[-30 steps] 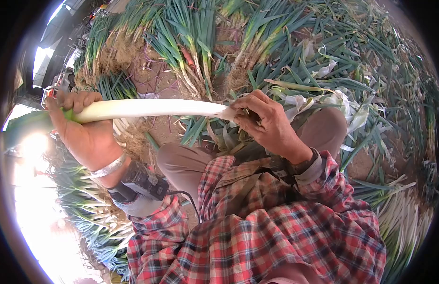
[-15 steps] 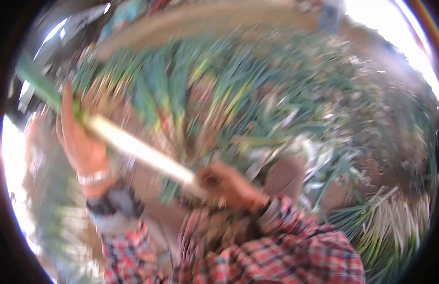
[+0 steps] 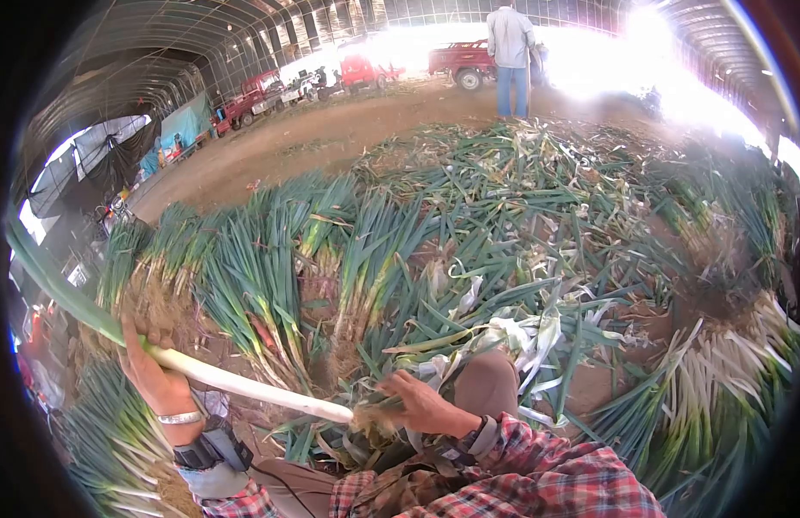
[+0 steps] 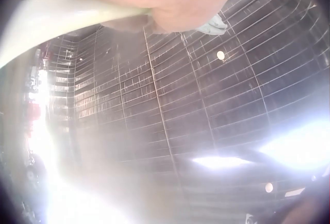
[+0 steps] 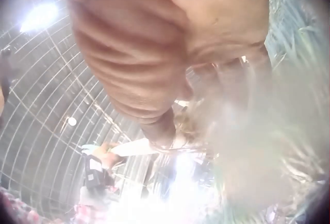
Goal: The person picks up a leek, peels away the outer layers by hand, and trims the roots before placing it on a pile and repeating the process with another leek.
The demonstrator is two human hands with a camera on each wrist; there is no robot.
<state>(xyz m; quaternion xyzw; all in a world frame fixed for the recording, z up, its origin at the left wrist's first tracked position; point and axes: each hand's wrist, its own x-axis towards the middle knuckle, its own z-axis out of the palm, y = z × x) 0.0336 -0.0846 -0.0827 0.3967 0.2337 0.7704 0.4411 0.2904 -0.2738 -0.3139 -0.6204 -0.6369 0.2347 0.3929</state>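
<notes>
My left hand [image 3: 154, 380] is gripping the leek [image 3: 253, 386] where white is meeting green, and my right hand [image 3: 426, 406] is pinching the roots [image 3: 378, 419] at its lower end. Beyond the leek, leek bundles [image 3: 244, 285] are lying, loose leaves [image 3: 529, 216] are spreading farther right, and past their edge the dirt floor [image 3: 331, 138] is stretching toward a red truck [image 3: 458, 58] under the arched roof [image 3: 158, 39].
</notes>
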